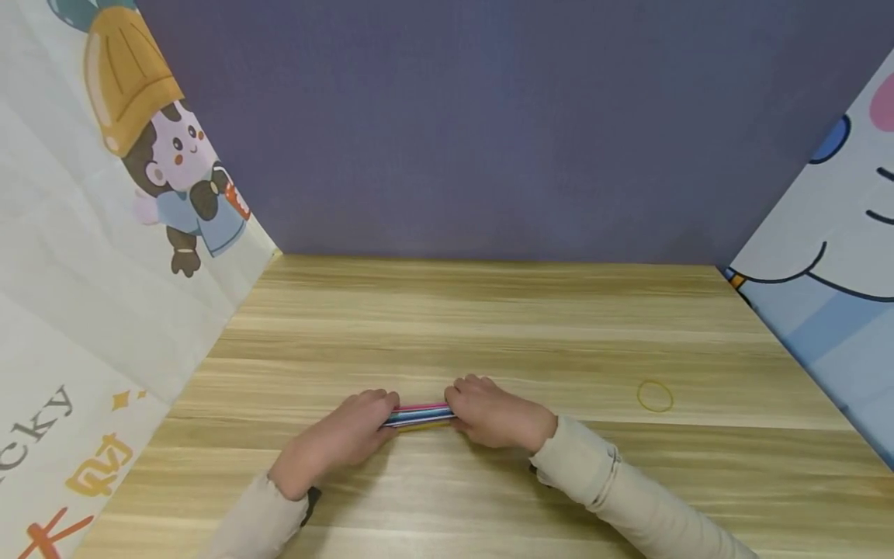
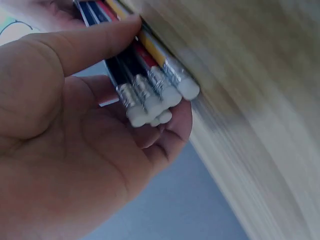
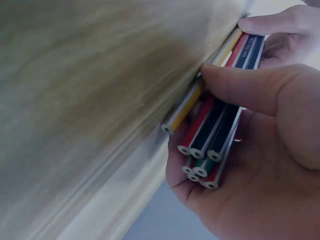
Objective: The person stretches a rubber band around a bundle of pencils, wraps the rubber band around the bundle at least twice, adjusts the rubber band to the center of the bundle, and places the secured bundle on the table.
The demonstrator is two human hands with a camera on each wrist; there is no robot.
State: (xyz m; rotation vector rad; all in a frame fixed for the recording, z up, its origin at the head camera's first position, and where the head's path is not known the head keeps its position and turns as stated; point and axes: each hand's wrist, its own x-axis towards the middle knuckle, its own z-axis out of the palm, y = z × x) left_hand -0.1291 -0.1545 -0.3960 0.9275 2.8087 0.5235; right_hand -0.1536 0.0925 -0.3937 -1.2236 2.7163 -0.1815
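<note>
Pencils [image 1: 419, 417] in a bundle, gripped between your two hands over the wood-grain tabletop [image 1: 531, 334], somewhat left of its middle; whether the bundle touches the tabletop, cannot tell. Tabletop's far edge runs along a dark panel [image 1: 489, 132], well apart from your knuckles. Its left edge slants along a pale printed sheet [image 1: 63, 241], its right edge along a blue and white printed sheet [image 1: 838, 248]; your hands sit well inside both. Plain wood stretches from your hands toward each of those edges. On it, toward the tabletop's right edge, a thin yellow band [image 1: 656, 411] lies flat, well apart from your right hand [image 1: 496, 415]. Your left hand [image 1: 345, 431]: thumb laid across the pencils, fingers curled underneath; white erasers [image 2: 171, 96] and silver ferrules at that end, not quite even. Your right hand: matching grip on the opposite end, thumb across, fingers bent beneath blunt, unsharpened ends. Neither hand is spread; a short stretch of pencils shows between them. Colours you can pick out: red, green, yellow, very dark blue or black. The yellow pencil [image 3: 185, 107] lies on the bundle's side toward the tabletop, its right-hand end slightly apart from the others.
</note>
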